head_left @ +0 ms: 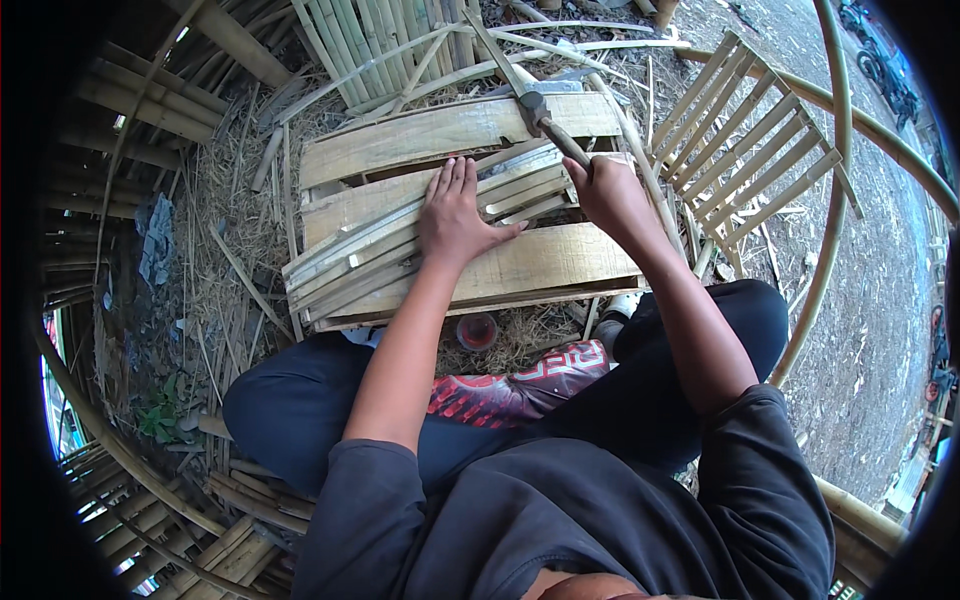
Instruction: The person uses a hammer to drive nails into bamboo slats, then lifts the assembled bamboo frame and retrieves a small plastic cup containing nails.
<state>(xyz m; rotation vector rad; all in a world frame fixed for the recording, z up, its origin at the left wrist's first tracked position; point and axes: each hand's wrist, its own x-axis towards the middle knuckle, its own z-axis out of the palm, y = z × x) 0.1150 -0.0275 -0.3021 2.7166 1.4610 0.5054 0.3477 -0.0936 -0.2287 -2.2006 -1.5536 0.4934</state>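
1. Outdoor spot, ground litter [255, 190] of straw and offcuts, bamboo walling [150, 115] at left. Work surface is a low plank bench [560, 258] with gaps between its boards.
2. Right hand [608, 195]: fingers wrapped round the wooden handle of a hammer [548, 124]. Head sits up toward the bench's far edge; can't tell if it touches wood.
3. Left hand [458, 220]: palm down on the slats [370, 250], fingers close together, thumb out to the right. Looks like pressing, not pinching.
4. Slats lie slantwise across the bench, lower left to upper right, between near and far boards.
5. Step in hand, my read: steadying slats for hammer work. Next move calls for a firm left hold, a clear target and fingers out of the strike line.
6. Further out: cup of red liquid [477, 332] just off the bench's near edge, slatted bamboo rack [750, 150] at right, upright slat panel [385, 50] beyond.
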